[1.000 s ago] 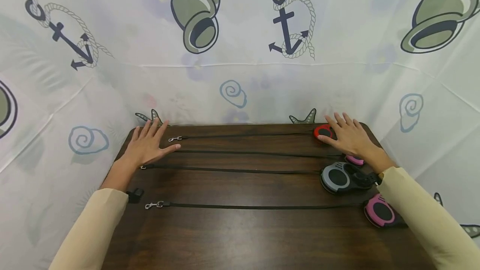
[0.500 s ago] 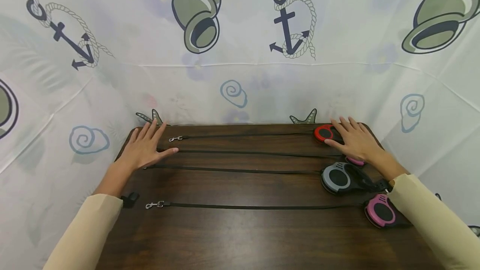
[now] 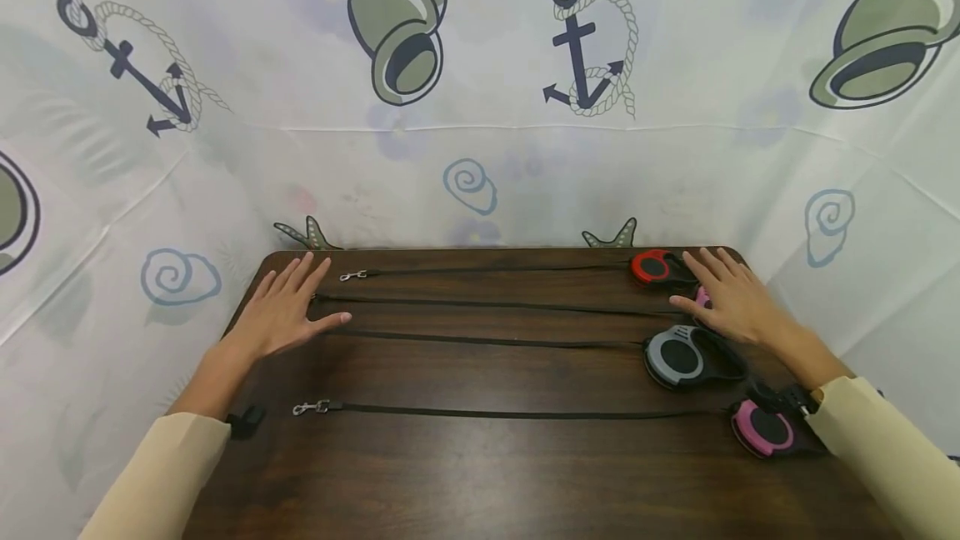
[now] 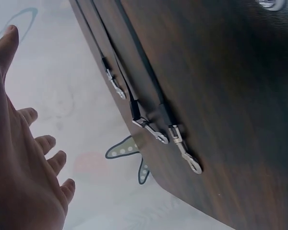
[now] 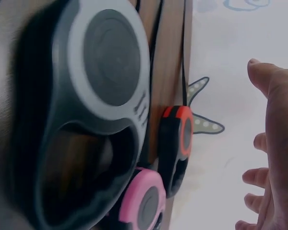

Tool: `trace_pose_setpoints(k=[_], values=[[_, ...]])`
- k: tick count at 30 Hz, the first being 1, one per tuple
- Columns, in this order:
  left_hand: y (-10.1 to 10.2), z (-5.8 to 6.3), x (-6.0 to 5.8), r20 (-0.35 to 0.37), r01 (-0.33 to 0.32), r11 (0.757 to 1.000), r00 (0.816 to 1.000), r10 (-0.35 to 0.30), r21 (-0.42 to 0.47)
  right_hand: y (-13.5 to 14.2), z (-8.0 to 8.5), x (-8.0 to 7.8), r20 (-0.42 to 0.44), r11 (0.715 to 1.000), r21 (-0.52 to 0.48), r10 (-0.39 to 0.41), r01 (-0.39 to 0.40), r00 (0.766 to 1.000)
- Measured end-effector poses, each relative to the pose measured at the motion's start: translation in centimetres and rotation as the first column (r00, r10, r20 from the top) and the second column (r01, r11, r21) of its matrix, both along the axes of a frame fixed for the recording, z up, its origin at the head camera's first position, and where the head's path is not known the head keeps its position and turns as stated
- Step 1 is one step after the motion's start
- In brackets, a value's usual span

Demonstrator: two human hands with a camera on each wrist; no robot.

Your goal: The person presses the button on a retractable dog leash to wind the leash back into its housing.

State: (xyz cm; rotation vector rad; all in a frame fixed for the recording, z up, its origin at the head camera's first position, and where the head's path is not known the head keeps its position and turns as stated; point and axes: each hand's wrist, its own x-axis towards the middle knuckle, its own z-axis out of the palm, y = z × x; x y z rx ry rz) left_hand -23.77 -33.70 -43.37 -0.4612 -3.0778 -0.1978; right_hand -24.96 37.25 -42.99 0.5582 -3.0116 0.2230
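Observation:
Several retractable dog leashes lie pulled out across the table. Their casings sit at the right: a red leash point(image 3: 651, 267) farthest back, a pink leash point(image 3: 702, 297) partly under my right hand, a grey leash point(image 3: 675, 355), and a nearer pink leash point(image 3: 763, 427) partly behind my sleeve. Black cords run left to metal clips, such as the near snap hook point(image 3: 311, 407) and a snap hook point(image 4: 186, 155) in the left wrist view. My left hand point(image 3: 281, 311), fingers spread, is over the clip ends, hiding some. My right hand point(image 3: 738, 302), also spread and holding nothing, is over the casings.
The dark wooden table point(image 3: 480, 473) has rounded back corners. A white cloth point(image 3: 480, 190) printed with anchors, shells and starfish stands behind it and along both sides. Each wrist wears a dark strap, with a small black device point(image 3: 246, 422) at the left one.
Both hands have drawn back toward me and slightly outward, fingers still spread. More of the red leash's casing now shows. The leashes have stayed in place.

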Motion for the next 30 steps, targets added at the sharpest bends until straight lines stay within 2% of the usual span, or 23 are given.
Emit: trace_pose_setpoints(k=[8,14,21,25,30], values=[[0.0,-0.9,1.6,-0.011,0.043,0.998,0.999,-0.042,0.041,1.4,-0.7,1.9,0.016,0.999,-0.042,-0.010,0.011,1.000],[-0.5,-1.7,3.3,-0.082,0.113,0.991,0.991,-0.106,0.078,2.5,-1.4,3.2,-0.027,0.998,-0.059,-0.007,0.005,1.000],[-1.2,-2.7,5.0,-0.144,0.176,0.976,0.977,-0.157,0.127,3.1,-1.8,4.6,-0.009,0.997,-0.066,-0.029,0.028,1.000],[-1.6,-3.3,5.8,-0.140,0.193,0.965,0.976,-0.169,0.176,3.7,-2.2,5.4,-0.010,0.997,-0.076,-0.027,0.026,1.000],[-1.8,-3.8,6.9,-0.080,0.176,0.951,0.984,-0.161,0.255,4.5,-2.4,6.2,0.026,0.994,-0.107,-0.029,0.032,0.999]])
